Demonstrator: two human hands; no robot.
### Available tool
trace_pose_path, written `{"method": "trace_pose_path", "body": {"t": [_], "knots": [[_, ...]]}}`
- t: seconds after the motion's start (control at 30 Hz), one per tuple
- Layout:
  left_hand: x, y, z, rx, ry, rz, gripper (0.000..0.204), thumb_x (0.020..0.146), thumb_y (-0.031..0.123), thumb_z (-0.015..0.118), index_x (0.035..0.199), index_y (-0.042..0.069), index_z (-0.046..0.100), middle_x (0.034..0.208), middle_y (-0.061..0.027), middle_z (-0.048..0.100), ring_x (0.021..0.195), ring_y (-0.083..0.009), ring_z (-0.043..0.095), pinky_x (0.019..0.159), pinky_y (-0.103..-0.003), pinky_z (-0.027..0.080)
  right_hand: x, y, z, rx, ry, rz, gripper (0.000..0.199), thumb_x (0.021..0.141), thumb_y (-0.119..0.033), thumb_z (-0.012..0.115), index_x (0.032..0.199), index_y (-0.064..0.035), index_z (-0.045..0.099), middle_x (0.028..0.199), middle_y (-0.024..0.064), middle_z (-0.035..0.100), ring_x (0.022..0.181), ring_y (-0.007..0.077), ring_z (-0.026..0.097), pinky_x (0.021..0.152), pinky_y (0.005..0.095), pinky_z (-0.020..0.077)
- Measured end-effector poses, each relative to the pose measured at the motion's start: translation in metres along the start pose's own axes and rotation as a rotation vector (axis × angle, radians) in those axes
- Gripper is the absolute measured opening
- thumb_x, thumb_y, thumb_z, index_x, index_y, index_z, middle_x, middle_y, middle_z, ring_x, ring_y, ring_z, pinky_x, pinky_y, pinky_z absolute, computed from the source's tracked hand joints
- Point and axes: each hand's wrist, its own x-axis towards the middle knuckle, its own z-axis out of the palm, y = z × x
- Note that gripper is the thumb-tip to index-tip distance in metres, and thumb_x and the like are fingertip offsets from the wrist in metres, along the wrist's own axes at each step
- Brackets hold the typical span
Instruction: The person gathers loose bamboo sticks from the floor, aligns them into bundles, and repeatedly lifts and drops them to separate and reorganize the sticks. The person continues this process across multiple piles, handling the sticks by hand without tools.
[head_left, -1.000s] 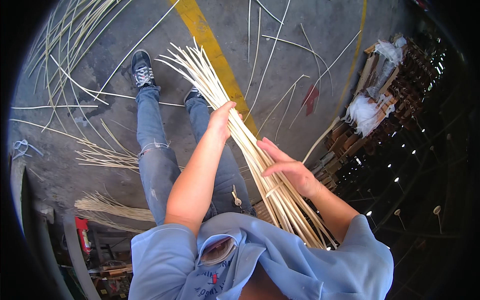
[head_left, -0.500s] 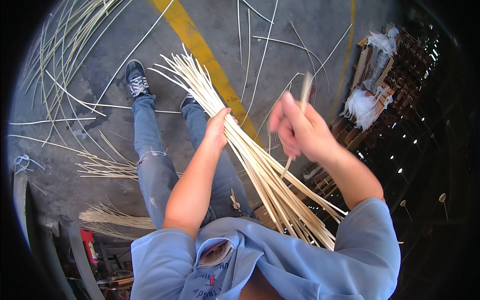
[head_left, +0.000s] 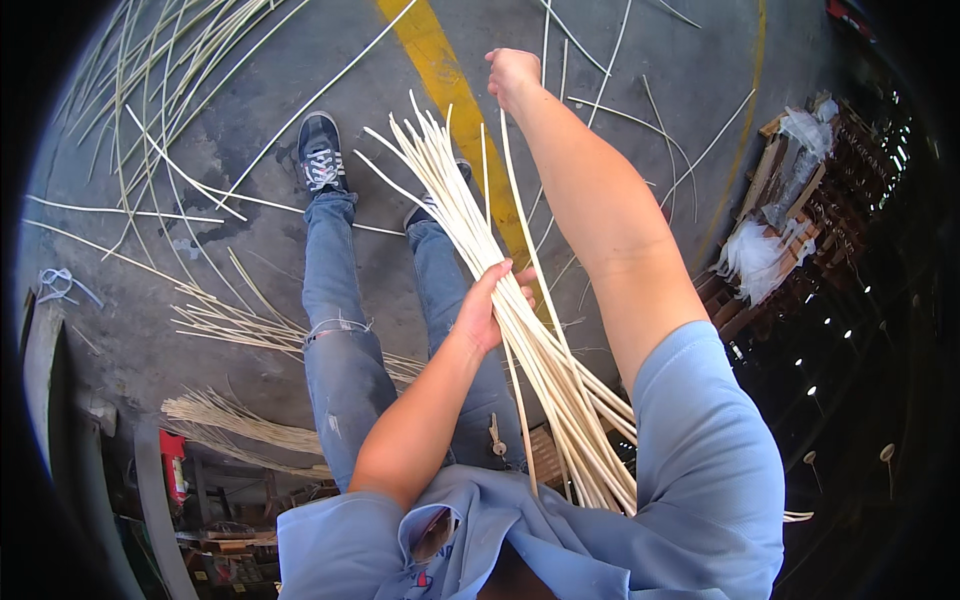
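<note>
My left hand [head_left: 484, 306] is wrapped around the middle of a bundle of pale rattan-like canes [head_left: 540, 360], held slantwise in front of my body. The bundle's loose ends fan out past my shoes, and its near end lies against my shirt under my right upper arm. My right arm is stretched far forward; the right hand [head_left: 514, 76] is closed like a fist. A single cane [head_left: 518, 190] runs from just beneath that hand back along the right side of the bundle. The right fingertips are partly hidden.
Many loose canes [head_left: 165, 90] lie scattered on the grey floor at the far left. More bundles [head_left: 245, 425] lie beside my left leg. A yellow line [head_left: 440, 70] crosses the floor. Stacked wooden pieces with white plastic wrap [head_left: 755, 260] stand at the right.
My right hand has swung from beside the bundle to far forward beyond its tips. My left hand still grips the bundle, which appears slightly lower and further right. The view has shifted a little.
</note>
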Motion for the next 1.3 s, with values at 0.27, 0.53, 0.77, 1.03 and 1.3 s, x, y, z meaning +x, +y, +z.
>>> {"method": "trace_pose_path", "body": {"t": [0.27, 0.53, 0.77, 1.03, 1.3], "knots": [[-0.014, -0.008, -0.034, -0.103, -0.261, -0.038, 0.038, 0.100, 0.031, 0.060, 0.134, 0.018, 0.050, 0.111, -0.0198, 0.069, 0.081, -0.0226, 0.058, 0.074, -0.038, 0.050, 0.075, 0.014, 0.035, -0.217, 0.317, -0.544, 0.046, 0.092, -0.043, 0.068, 0.100, 0.0015, 0.071, 0.091, 0.0202, 0.073, 0.080, 0.0317, 0.068, 0.084, 0.0450, 0.0519], [-0.019, 0.016, -0.031, -0.023, -0.481, 0.037, 0.049, 0.100, 0.044, 0.059, 0.140, 0.018, 0.047, 0.083, -0.0088, 0.054, 0.077, -0.0225, 0.051, 0.073, -0.037, 0.044, 0.122, -0.011, -0.023, -0.206, 0.639, -0.690, 0.054, 0.093, -0.051, 0.066, 0.079, -0.0001, 0.070, 0.073, 0.0191, 0.069, 0.071, 0.0324, 0.065, 0.073, 0.0459, 0.0499], [-0.024, 0.012, -0.035, 0.068, -0.319, 0.014, 0.052, 0.096, 0.044, 0.066, 0.142, 0.026, 0.047, 0.090, -0.0098, 0.057, 0.086, -0.0240, 0.056, 0.078, -0.040, 0.046, 0.138, -0.037, -0.057, -0.242, 0.607, -0.790, 0.052, 0.096, -0.051, 0.065, 0.084, -0.0006, 0.071, 0.074, 0.0152, 0.069, 0.071, 0.0267, 0.064, 0.072, 0.0428, 0.0502], [-0.009, 0.016, -0.007, 0.215, -0.065, 0.076, 0.022, 0.092, 0.014, 0.069, 0.108, 0.008, 0.055, 0.082, -0.0084, 0.062, 0.072, -0.0212, 0.061, 0.068, -0.039, 0.052, 0.030, 0.026, -0.078, -0.385, -0.168, -0.618, 0.102, 0.095, -0.073, 0.046, 0.161, -0.0031, 0.013, 0.162, 0.0286, 0.025, 0.152, 0.0382, 0.024, 0.123, 0.0410, 0.0201], [0.006, 0.010, 0.031, 0.276, 0.052, 0.231, 0.021, 0.093, 0.015, 0.069, 0.105, 0.006, 0.054, 0.080, -0.0081, 0.064, 0.067, -0.0201, 0.064, 0.062, -0.037, 0.056, -0.282, 0.172, -0.285, 0.389, -1.197, 1.060, 0.105, 0.087, -0.083, 0.043, 0.157, -0.0062, 0.028, 0.139, 0.0272, 0.057, 0.124, 0.0397, 0.060, 0.109, 0.0531, 0.0450]]}}
